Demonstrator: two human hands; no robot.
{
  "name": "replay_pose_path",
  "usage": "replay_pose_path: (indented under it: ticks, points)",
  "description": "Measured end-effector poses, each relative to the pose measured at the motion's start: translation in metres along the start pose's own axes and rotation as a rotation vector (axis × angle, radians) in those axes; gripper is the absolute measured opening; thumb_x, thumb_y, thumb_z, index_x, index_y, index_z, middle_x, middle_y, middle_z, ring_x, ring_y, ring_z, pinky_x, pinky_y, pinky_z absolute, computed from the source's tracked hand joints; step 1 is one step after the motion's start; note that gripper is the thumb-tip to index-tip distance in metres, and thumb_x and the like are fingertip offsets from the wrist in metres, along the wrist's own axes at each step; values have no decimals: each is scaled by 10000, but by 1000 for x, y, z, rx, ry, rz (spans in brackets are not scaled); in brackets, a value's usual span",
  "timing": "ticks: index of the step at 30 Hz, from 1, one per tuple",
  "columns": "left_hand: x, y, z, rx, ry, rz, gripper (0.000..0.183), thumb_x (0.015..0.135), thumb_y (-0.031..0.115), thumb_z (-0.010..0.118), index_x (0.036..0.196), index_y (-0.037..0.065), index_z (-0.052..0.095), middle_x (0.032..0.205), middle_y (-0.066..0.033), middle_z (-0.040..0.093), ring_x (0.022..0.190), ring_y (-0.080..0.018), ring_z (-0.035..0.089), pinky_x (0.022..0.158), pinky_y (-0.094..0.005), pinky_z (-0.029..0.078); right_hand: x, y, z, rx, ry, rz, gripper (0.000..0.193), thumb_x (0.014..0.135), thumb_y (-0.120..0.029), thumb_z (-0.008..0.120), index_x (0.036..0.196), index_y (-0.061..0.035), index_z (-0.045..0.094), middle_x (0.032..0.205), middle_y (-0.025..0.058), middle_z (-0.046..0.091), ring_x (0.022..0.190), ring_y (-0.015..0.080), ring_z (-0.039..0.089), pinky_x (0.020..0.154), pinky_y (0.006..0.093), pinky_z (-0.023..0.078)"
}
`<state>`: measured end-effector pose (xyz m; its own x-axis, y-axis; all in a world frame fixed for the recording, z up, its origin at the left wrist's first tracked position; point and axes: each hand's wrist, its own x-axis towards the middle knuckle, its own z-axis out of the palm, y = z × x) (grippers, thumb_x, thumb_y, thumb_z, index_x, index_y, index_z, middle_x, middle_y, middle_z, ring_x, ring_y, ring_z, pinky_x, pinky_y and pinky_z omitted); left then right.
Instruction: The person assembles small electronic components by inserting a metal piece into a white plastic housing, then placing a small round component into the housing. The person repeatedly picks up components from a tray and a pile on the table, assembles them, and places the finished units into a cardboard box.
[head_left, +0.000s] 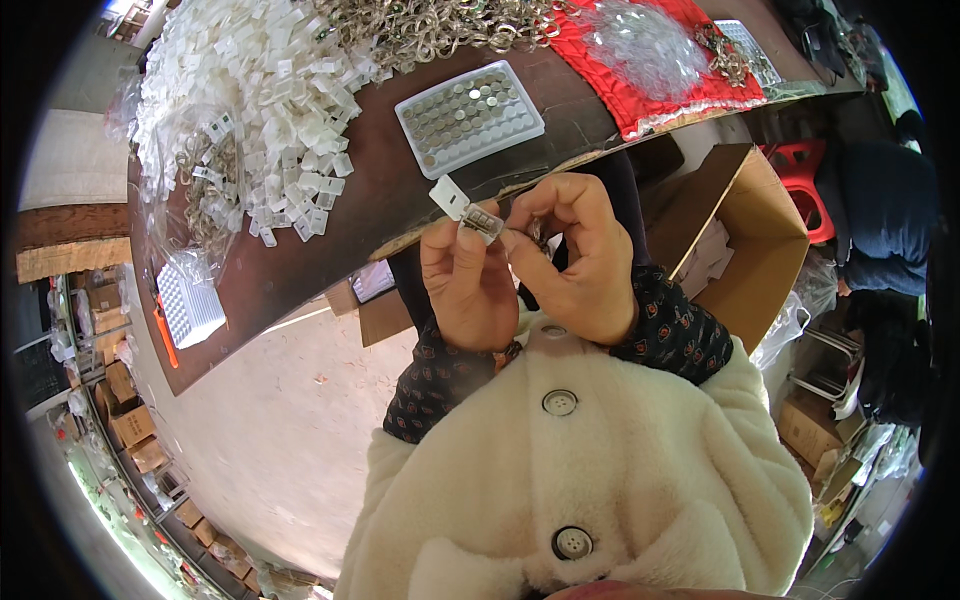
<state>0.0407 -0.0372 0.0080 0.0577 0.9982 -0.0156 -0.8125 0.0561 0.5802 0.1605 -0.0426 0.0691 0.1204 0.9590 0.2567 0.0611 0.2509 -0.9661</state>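
Note:
In front of my chest, my left hand [463, 270] grips a small white plastic case [450, 198] between thumb and fingers. Its flap stands open, and small metallic parts show in the body. Close beside it, the thumb and forefinger of my right hand [575, 255] meet at the case's right end. A small dark, shiny piece [538, 232] shows within the right hand's curled fingers; its kind is unclear. On the table beyond lies a white tray [520, 133] with rows of round silver button cells [460, 115].
White plastic cases form a large heap [270, 110] at the left. Shiny curled strips [430, 30] are piled at the back. A red cloth [625, 110] bears clear plastic pieces. Stacked white trays [190, 310] stand far left. A cardboard box [765, 240] is open at my right, near a red stool [805, 185].

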Motion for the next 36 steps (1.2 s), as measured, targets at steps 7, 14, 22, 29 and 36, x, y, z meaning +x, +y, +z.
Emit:
replay_pose_path:
  ticks: [7, 14, 22, 29, 36]
  points:
    - [2, 6, 6, -129, 35, -154, 159, 1000, 192, 594, 1144, 126, 596, 1173, -92, 661, 1056, -212, 621, 963, -429, 488, -2, 15, 6, -127, 12, -166, 335, 804, 19, 696, 1112, -22, 572, 934, 91, 637, 793, 203, 637, 743, 305, 517]
    - [7, 11, 11, -104, 0, -180, 169, 1005, 206, 584, 1139, 102, 576, 1114, -100, 656, 1008, -215, 619, 921, -414, 488, 11, 8, -24, -318, -127, -284, 492, 772, 2, 723, 1239, -13, 569, 1052, 118, 624, 951, 246, 616, 888, 339, 468]
    - [11, 8, 17, -172, -157, -398, 128, 1006, 187, 576, 1093, 94, 592, 919, -45, 650, 797, -149, 595, 803, -348, 496, 32, 13, -45, 474, -347, 504, 319, 925, 7, 634, 1239, 28, 578, 1177, 106, 608, 1067, 149, 595, 885, 291, 498]
    - [9, 10, 20, -116, -109, -423, 179, 1014, 253, 569, 1116, 108, 592, 887, 6, 607, 772, -94, 551, 791, -316, 487, 32, 20, -47, 263, -361, -147, 240, 841, 91, 657, 1069, 19, 678, 1094, 172, 652, 980, 217, 641, 823, 304, 511]
    - [7, 12, 18, -104, -39, -507, 227, 1006, 351, 576, 1129, 160, 590, 859, 62, 544, 760, -59, 493, 903, -319, 470, 31, 24, -45, 50, -327, -360, 279, 766, 97, 665, 1030, 12, 690, 1122, 194, 648, 982, 280, 649, 842, 331, 519]
